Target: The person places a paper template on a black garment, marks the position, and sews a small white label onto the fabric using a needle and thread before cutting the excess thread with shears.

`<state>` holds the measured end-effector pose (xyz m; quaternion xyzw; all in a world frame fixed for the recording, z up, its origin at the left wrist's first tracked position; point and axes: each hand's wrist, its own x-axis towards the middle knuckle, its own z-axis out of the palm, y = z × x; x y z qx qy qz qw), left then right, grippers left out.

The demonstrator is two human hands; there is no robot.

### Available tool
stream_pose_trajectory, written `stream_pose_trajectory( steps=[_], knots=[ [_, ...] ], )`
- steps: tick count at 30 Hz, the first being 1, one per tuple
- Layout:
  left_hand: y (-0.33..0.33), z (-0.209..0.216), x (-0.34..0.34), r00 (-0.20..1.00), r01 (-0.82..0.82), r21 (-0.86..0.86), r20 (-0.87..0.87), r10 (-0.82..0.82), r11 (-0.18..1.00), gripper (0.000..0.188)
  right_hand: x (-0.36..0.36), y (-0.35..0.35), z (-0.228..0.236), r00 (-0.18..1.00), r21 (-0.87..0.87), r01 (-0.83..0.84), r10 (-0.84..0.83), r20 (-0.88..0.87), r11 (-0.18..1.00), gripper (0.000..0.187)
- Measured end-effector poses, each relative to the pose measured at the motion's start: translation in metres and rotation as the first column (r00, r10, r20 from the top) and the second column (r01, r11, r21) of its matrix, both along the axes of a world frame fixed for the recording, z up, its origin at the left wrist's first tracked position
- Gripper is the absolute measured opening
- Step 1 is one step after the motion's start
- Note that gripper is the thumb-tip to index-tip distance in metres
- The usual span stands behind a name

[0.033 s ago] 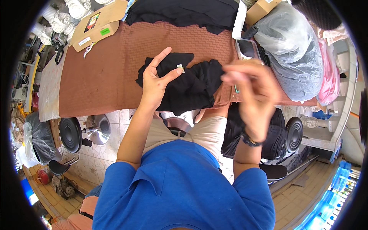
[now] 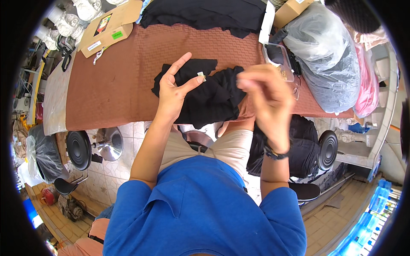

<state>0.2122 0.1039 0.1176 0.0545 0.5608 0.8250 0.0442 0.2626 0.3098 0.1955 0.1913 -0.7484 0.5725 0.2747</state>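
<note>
A black garment (image 2: 209, 100) lies bunched on the table in front of me. My left hand (image 2: 173, 91) holds it, the thumb pressed against a small white tag (image 2: 201, 76) on the cloth. The index finger of that hand stretches up and away, while its other fingers are mostly hidden. To the right, my right hand (image 2: 271, 100) is raised over the garment's right edge, blurred by motion. Its thumb and index finger are brought together in a pinch. Whatever sits between those fingertips is too small or smeared to make out.
A brown textured cover (image 2: 111, 85) spreads over the table. A cardboard box (image 2: 112, 30) lies at the back left, and black cloth (image 2: 205, 17) at the far edge. On the right stand a clear plastic container (image 2: 279, 62) and a large plastic-wrapped bundle (image 2: 322, 59).
My right hand has moved left, toward the left hand, uncovering more of the clear container. My left hand and the garment stay almost where they were.
</note>
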Motion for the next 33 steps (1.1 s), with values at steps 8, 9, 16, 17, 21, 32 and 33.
stream_pose_trajectory(
  steps=[8,9,16,17,21,32,33],
  knots=[
    [0.001,0.008,0.002,0.999,0.039,0.045,0.004,-0.039,0.998,0.067,-0.021,-0.017,-0.047,0.992,0.211,-0.020,-0.007,0.129,0.977,0.021],
    [0.001,0.009,0.003,0.999,0.042,0.042,0.008,-0.043,0.998,0.067,-0.022,-0.018,-0.048,0.992,0.214,-0.014,-0.013,0.123,0.977,0.022],
    [0.000,0.009,0.002,0.998,0.051,0.070,0.024,-0.052,0.996,0.067,-0.024,-0.018,-0.052,0.995,0.240,-0.019,-0.005,0.098,0.971,0.024],
    [0.000,0.009,0.002,0.998,0.054,0.072,0.023,-0.055,0.996,0.067,-0.024,-0.018,-0.052,0.996,0.241,-0.017,-0.005,0.093,0.970,0.024],
    [0.000,0.007,0.001,0.999,0.048,0.059,0.022,-0.049,0.997,0.068,-0.023,-0.018,-0.051,0.995,0.251,-0.018,-0.007,0.098,0.968,0.024],
    [0.000,0.009,0.002,0.998,0.054,0.037,0.012,-0.055,0.998,0.067,-0.022,-0.019,-0.050,0.992,0.234,-0.015,-0.015,0.126,0.972,0.023],
    [0.000,0.009,0.002,0.998,0.053,0.031,0.013,-0.053,0.998,0.067,-0.022,-0.019,-0.051,0.991,0.228,-0.016,-0.015,0.134,0.974,0.023]
  ],
)
